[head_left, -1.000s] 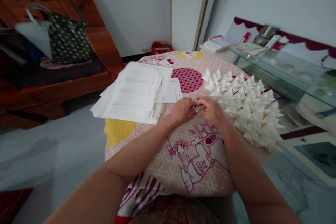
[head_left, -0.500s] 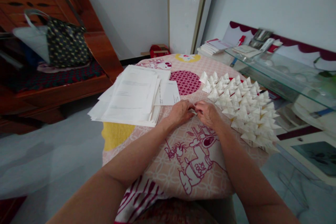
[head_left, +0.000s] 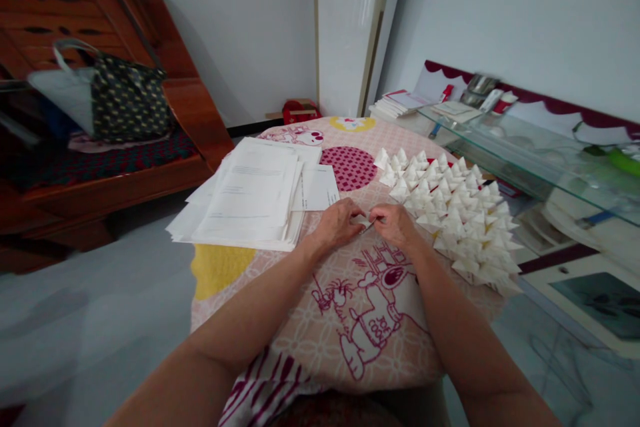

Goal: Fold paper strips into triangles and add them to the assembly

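My left hand [head_left: 339, 221] and my right hand [head_left: 395, 223] meet over the middle of the table, their fingertips almost touching. Both pinch a small folded piece of paper [head_left: 369, 227], of which only a thin pale edge shows. The fingers hide its shape. Left of my hands lies a thick stack of white paper sheets [head_left: 250, 190] with faint print, and a smaller printed sheet [head_left: 321, 188] juts out at its right side. To the right, rows of pointed folded-paper pieces [head_left: 450, 207] stand close together, near my right wrist.
A pink patterned cloth [head_left: 310, 333] covers the table. On the right are a glass shelf [head_left: 530, 153] and a pile of booklets [head_left: 397, 103]. A wooden bench [head_left: 193, 113] with bags [head_left: 130, 93] stands left; a tall white cabinet unit [head_left: 345, 40] rises behind.
The view has tilted up slightly, so things sit lower in the picture. My fingers have shifted a little on the folded paper, and more of its edge shows.
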Action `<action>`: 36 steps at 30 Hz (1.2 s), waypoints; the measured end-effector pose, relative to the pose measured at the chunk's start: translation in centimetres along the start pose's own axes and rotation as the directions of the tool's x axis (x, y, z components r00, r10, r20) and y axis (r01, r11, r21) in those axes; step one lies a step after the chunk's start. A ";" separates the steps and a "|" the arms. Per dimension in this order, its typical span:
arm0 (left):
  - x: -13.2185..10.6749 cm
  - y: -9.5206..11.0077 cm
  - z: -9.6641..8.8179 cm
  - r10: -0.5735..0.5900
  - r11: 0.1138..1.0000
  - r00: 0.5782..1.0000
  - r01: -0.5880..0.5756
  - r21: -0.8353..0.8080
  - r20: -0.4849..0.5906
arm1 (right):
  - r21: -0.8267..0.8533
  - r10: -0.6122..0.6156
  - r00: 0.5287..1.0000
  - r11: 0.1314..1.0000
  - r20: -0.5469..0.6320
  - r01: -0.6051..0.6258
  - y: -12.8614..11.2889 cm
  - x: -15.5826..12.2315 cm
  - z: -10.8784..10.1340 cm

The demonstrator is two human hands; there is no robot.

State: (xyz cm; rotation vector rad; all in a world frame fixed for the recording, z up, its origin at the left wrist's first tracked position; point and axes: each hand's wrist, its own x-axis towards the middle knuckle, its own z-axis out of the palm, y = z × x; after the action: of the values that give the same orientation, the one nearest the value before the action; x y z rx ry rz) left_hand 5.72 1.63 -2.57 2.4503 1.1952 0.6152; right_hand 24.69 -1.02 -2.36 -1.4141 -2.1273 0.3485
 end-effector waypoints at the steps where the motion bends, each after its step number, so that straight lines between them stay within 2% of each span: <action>1: 0.0 0.0 0.0 -0.004 1.000 1.000 0.004 0.002 0.001 | -0.009 -0.006 1.000 1.000 0.003 0.006 0.0 0.0 0.0; 6: -0.1 -0.3 0.0 0.010 0.999 1.000 -0.011 -0.045 -0.022 | 0.057 0.008 1.000 0.998 -0.019 -0.007 -0.1 -0.1 -0.1; 9: -0.3 -0.5 -0.3 0.038 0.986 0.988 -0.062 -0.155 -0.151 | 0.111 0.079 0.995 0.991 -0.060 -0.072 0.2 -0.2 -0.1; 13: -0.7 -0.7 -1.0 0.059 0.966 0.934 -0.143 -0.217 -0.352 | 0.182 0.177 0.974 0.972 -0.141 -0.150 0.7 -0.2 -0.2; 16: -0.7 -0.8 -1.2 0.049 0.954 0.909 -0.166 -0.252 -0.413 | 0.219 0.243 0.946 0.956 -0.215 -0.196 1.1 -0.1 -0.6; 19: -0.6 -1.0 -1.0 0.027 0.959 0.922 -0.134 -0.252 -0.387 | 0.189 0.312 0.886 0.947 -0.343 -0.260 1.3 -0.1 -1.5; 22: -0.5 -1.2 -0.8 0.011 0.966 0.936 -0.101 -0.239 -0.351 | 0.134 0.374 0.796 0.925 -0.476 -0.355 1.5 -0.4 -2.7; 26: -0.5 -1.4 -0.8 -0.009 0.969 0.950 -0.068 -0.237 -0.312 | 0.012 0.361 0.698 0.893 -0.619 -0.451 1.8 -0.6 -4.6; 28: -0.5 -1.4 -0.8 -0.015 0.967 0.956 -0.061 -0.248 -0.292 | -0.036 0.364 0.681 0.867 -0.636 -0.497 2.1 -0.4 -5.6; 31: -0.5 -1.4 -0.8 -0.025 0.966 0.962 -0.047 -0.256 -0.271 | -0.100 0.380 0.690 0.831 -0.616 -0.547 2.8 0.8 -7.2; 36: -0.5 -1.5 -0.8 -0.051 0.969 0.969 -0.011 -0.248 -0.243 | -0.258 0.475 0.700 0.697 -0.532 -0.669 4.3 3.8 -9.1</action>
State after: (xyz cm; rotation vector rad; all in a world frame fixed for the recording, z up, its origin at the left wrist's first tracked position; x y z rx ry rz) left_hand 4.01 2.18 -2.72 2.1961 1.1514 1.0254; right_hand 32.06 3.41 4.02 -2.2038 -1.3765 -0.2321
